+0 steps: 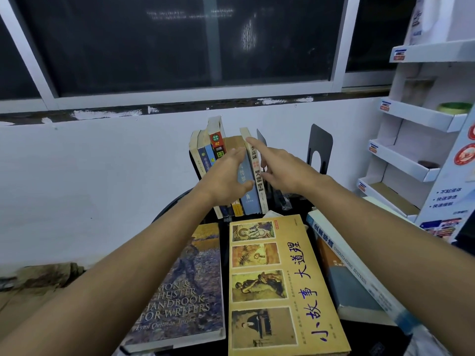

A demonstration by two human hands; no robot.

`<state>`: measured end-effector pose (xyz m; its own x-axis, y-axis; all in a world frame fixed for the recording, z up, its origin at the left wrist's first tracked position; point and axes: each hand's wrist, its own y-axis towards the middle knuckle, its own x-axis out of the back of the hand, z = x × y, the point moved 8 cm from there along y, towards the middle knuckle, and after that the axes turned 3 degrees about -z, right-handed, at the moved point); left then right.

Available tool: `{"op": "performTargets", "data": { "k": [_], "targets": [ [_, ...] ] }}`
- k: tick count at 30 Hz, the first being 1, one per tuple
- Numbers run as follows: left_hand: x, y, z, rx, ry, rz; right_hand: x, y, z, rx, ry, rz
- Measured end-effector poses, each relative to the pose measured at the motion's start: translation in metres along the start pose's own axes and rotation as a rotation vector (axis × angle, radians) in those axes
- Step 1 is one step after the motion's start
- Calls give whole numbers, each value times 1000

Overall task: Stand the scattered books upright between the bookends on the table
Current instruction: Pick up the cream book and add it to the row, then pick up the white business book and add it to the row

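Several books [205, 155] stand upright in a row at the back of the small dark table [226, 242]. My left hand [226, 178] lies flat against the spines, fingers apart, over a pale blue book [247, 191]. My right hand [280, 168] reaches from the right, its forefinger touching the top of a white-spined book [257, 173]. A thin black bookend [261, 142] stands just right of that book, and a second black bookend [321, 150] stands farther right. Three books lie flat in front: a writers' handbook [185, 291], a yellow book [280, 286], and a blue-spined business book [359, 276].
A white wall and a dark window are behind the table. A white cardboard display rack [424, 140] with angled shelves stands at the right, close to the table's edge. Brown cardboard lies on the floor at the left [38, 278].
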<state>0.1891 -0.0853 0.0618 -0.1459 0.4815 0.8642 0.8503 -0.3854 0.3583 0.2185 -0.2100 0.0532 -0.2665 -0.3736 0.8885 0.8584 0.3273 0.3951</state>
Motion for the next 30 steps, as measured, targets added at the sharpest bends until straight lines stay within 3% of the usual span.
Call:
{"op": "performTargets", "data": {
  "k": [10, 24, 30],
  "targets": [
    [-7, -18, -14, -62, -126, -47, 37, -40, -25, 25, -157, -12],
    [-97, -29, -71, -64, -101, 284, 81, -193, -152, -354, -301, 221],
    [-120, -32, -91, -50, 132, 292, 91, -240, -172, -487, -282, 242]
  ]
}}
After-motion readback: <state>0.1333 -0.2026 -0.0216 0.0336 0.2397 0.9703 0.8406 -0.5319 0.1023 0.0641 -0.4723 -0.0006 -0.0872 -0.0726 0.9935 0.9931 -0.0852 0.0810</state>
